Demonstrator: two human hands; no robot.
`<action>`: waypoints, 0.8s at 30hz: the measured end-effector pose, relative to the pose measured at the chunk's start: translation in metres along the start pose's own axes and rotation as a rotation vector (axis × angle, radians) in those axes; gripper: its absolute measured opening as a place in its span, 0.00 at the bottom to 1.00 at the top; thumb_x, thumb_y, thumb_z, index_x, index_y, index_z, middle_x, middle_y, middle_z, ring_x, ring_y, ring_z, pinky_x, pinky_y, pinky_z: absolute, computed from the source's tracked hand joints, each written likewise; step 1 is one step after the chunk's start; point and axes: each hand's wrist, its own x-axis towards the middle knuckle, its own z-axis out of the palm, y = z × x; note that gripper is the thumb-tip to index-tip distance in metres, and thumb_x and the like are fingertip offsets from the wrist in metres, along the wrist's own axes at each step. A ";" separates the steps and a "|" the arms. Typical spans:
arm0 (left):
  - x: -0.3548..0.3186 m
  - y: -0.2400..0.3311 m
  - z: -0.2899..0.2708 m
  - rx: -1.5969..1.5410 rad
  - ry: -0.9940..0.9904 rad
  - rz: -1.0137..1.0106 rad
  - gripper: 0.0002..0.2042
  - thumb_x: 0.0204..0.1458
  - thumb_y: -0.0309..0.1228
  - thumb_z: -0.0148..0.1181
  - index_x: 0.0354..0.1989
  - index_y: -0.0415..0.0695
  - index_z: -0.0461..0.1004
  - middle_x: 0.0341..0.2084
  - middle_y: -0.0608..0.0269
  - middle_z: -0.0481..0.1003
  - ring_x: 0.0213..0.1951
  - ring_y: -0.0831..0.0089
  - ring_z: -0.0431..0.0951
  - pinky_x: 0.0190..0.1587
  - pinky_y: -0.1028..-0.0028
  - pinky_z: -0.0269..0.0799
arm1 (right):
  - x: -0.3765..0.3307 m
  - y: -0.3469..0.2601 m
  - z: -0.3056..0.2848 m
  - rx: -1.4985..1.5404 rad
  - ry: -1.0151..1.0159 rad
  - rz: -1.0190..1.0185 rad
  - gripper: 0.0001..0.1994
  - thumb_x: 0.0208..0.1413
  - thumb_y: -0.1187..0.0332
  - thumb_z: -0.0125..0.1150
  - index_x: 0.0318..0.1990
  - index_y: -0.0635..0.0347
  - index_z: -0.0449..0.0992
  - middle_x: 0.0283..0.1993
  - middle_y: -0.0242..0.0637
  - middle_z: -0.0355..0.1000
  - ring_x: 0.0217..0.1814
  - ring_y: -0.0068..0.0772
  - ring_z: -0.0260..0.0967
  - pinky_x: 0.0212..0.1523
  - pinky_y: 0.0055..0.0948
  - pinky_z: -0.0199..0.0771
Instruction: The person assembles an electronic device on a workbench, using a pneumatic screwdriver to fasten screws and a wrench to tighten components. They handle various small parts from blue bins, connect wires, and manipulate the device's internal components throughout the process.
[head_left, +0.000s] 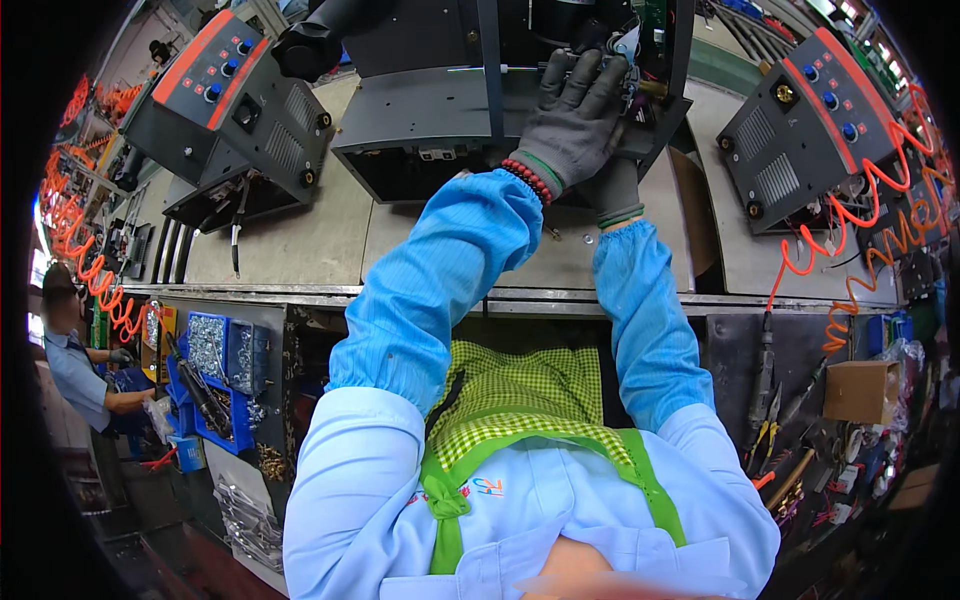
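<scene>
Both my hands wear grey gloves and reach into a dark grey metal machine housing (420,105) with an open frame, lying on the bench. My left hand (572,130) lies with fingers stretched out over wiring and small parts (632,85) inside the frame. Beneath it, my right hand (612,188) is mostly covered, and its fingers are hidden. A thin pale wire or rod (495,69) runs crosswise just left of my left fingertips. Whether anything sits under my palms cannot be made out.
Box-shaped machines with orange edges and blue knobs stand left (235,110) and right (810,125) on the metal bench (280,245). Orange coiled hoses (880,180) hang at the right. Below are blue bins (208,345) of screws, hand tools (765,430) and a cardboard box (860,392). Another person (78,350) works far left.
</scene>
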 end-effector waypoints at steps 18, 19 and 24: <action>0.003 -0.003 -0.012 0.006 -0.074 0.019 0.19 0.52 0.44 0.54 0.50 0.52 0.75 0.67 0.57 0.53 0.69 0.56 0.47 0.70 0.50 0.34 | -0.093 -0.062 -0.030 0.170 -0.559 0.292 0.12 0.50 0.59 0.60 0.43 0.45 0.77 0.47 0.41 0.68 0.50 0.46 0.67 0.47 0.44 0.70; 0.002 -0.003 -0.019 -0.065 -0.051 0.020 0.19 0.51 0.44 0.55 0.50 0.52 0.75 0.66 0.56 0.54 0.69 0.56 0.48 0.69 0.51 0.37 | -0.094 -0.063 -0.028 0.141 -0.584 0.300 0.12 0.51 0.59 0.59 0.43 0.46 0.77 0.47 0.41 0.68 0.50 0.46 0.67 0.48 0.44 0.70; -0.005 -0.018 -0.068 -0.446 0.151 -0.167 0.17 0.50 0.36 0.60 0.49 0.49 0.73 0.57 0.52 0.66 0.61 0.56 0.63 0.58 0.61 0.65 | -0.100 -0.063 -0.019 0.056 -0.601 0.225 0.11 0.54 0.61 0.53 0.43 0.47 0.75 0.47 0.41 0.68 0.49 0.44 0.68 0.46 0.46 0.69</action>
